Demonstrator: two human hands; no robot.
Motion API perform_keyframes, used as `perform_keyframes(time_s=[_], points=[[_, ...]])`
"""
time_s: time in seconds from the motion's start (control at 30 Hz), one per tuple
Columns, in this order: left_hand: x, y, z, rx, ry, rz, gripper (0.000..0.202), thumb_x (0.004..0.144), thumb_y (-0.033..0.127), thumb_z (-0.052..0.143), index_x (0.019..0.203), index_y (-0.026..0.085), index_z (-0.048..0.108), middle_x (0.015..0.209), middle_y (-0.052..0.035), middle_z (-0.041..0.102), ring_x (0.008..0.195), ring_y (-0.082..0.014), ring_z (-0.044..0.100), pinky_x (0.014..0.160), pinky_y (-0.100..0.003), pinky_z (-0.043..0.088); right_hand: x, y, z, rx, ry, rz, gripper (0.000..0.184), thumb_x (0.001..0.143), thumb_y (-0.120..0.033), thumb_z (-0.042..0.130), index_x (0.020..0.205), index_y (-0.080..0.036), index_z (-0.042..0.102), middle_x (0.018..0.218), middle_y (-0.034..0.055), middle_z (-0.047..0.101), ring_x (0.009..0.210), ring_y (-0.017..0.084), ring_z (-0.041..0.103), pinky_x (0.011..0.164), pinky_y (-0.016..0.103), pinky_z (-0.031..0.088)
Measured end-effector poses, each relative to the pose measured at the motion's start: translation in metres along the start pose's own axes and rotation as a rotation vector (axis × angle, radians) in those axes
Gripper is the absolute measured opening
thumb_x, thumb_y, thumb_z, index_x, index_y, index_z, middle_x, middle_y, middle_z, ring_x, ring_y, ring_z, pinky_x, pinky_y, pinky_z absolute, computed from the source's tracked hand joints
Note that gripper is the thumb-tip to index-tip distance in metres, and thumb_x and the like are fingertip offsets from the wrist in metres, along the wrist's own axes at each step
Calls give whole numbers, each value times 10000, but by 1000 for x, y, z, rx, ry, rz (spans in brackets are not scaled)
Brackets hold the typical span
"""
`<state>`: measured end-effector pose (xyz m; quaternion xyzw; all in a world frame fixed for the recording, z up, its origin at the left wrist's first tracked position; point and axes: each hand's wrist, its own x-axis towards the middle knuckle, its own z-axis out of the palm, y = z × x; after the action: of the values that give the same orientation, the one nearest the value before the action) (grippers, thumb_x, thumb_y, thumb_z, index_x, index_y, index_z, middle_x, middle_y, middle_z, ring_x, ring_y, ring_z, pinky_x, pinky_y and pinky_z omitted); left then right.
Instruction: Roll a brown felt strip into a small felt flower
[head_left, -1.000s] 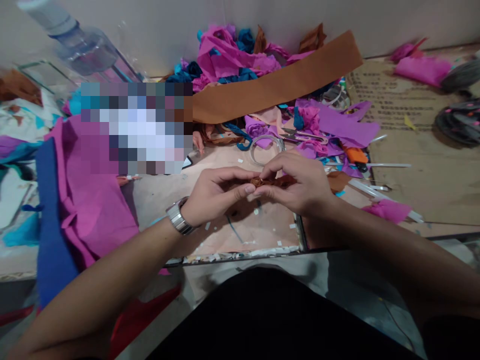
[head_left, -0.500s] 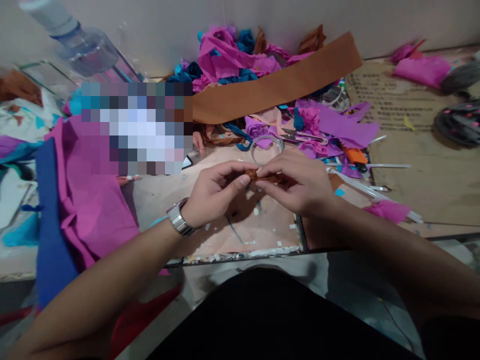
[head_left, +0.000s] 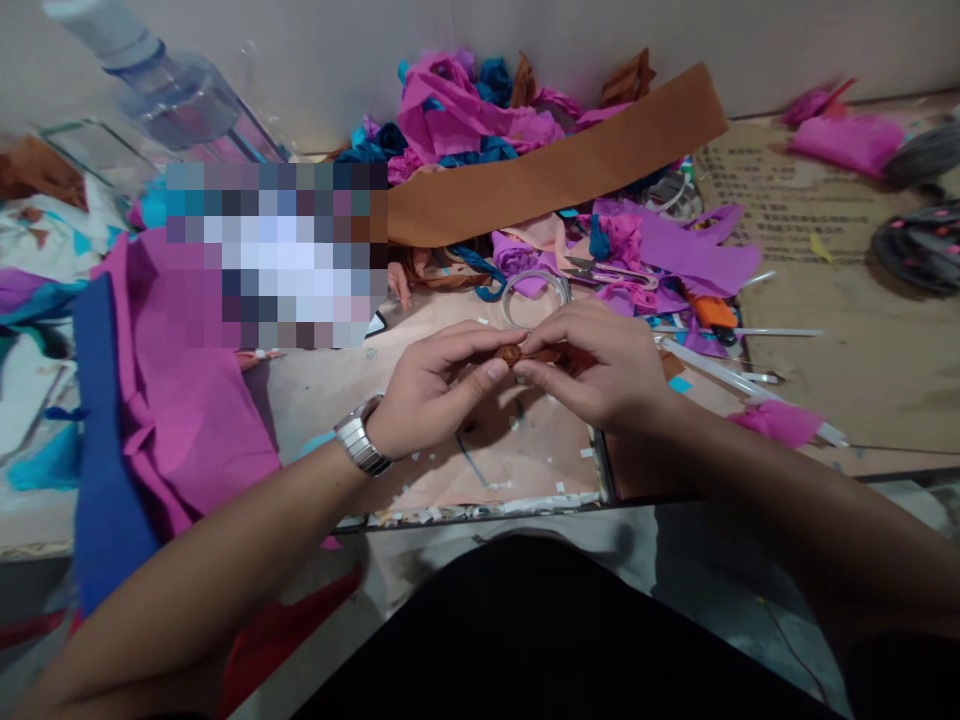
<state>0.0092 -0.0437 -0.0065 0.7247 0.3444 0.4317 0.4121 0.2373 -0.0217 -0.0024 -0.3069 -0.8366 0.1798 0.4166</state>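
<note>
Between my two hands is a small brown crepe-paper rosette [head_left: 509, 354], its coiled face showing. My left hand [head_left: 442, 385], with a metal watch on the wrist, pinches its left side between thumb and forefinger. From the other side my right hand [head_left: 600, 360] closes its thumb and fingertips on the rosette, and a strip of brown paper [head_left: 553, 354] runs back under those fingers. Just beyond the fingertips lie a roll of clear tape [head_left: 534, 300] and small thread snips [head_left: 611, 273]. My palm hides part of the strip.
A long brown paper strip [head_left: 559, 165] crosses a heap of pink and blue crepe paper [head_left: 450, 105]. Pink sheets [head_left: 195, 400] and a blue sheet [head_left: 112, 440] hang over the table edge at left. An orange-handled cutter [head_left: 712, 316] and white sticks [head_left: 750, 331] lie right, near printed cardboard [head_left: 810, 380].
The brown rosette has turned slightly between my fingertips, so more of its coiled face shows. My hands stay in nearly the same place.
</note>
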Motion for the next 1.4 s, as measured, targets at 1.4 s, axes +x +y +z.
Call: perform_keyframes(time_s=[1.4], points=[[0,-5,1,-110,27,-71,306,967,344,745,1240,213,783,1186,-108,785,1074,-205,738,970,-315,581,0,3,0,47,14,-91,121,935,-298,797,980,-212,724,918,30,776,853,180,709,832,333,525]])
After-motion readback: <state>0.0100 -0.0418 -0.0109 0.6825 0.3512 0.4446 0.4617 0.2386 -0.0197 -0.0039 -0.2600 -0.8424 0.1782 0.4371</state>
